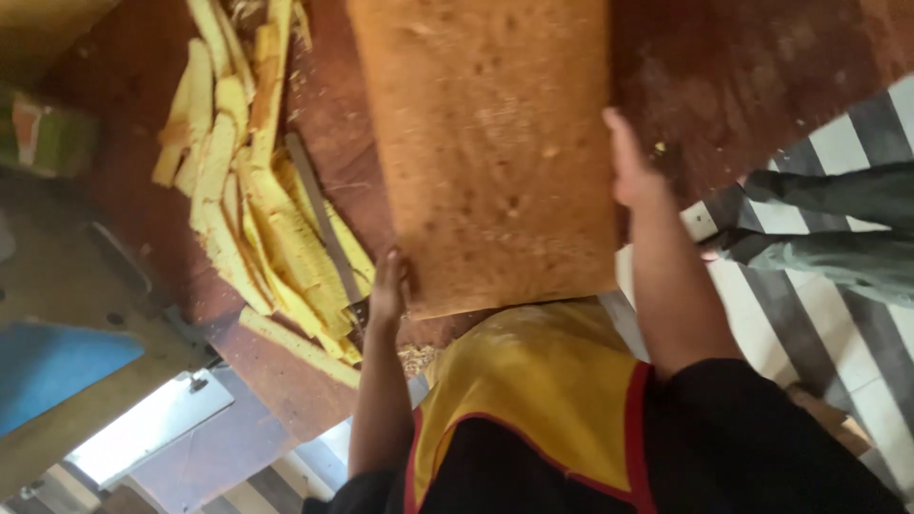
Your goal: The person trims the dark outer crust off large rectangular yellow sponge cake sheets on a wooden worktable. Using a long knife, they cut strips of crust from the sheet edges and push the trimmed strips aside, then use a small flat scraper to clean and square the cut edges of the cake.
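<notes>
1. Sponge slab (490, 143), a big flat brown sheet with a porous top, lies in the middle of the dark wooden surface (743, 76), and its near edge comes close to the person's body.
2. Both hands are on the slab. The left hand (388, 290) is at the near left corner, with the fingers bent on the edge. The right hand (630, 162) lies along the right edge, with the fingers stretched flat against it. I judge that the hands grip and steady the slab by its sides, not lift it.
3. Done, as far as one can see: many pale yellow cut strips (248, 190) lie in a loose heap to the left of the slab, some on top of others. A long narrow blade (319, 214), perhaps a knife or a metal ruler, lies among them; no hand touches it.
4. Left, in my judgement: the slab itself looks whole, with straight sides, so the work on this piece seems to be at its start or between two steps.
5. Small crumbs (414, 357) lie on the surface near the near edge.
6. The surface is worn, reddish brown, and stained. To the right the floor (857, 314) has grey and white stripes, and the legs of another person (828, 228) in grey trousers stand there. At the far left a blue panel (52, 366) and a green object (43, 133) are blurred.
</notes>
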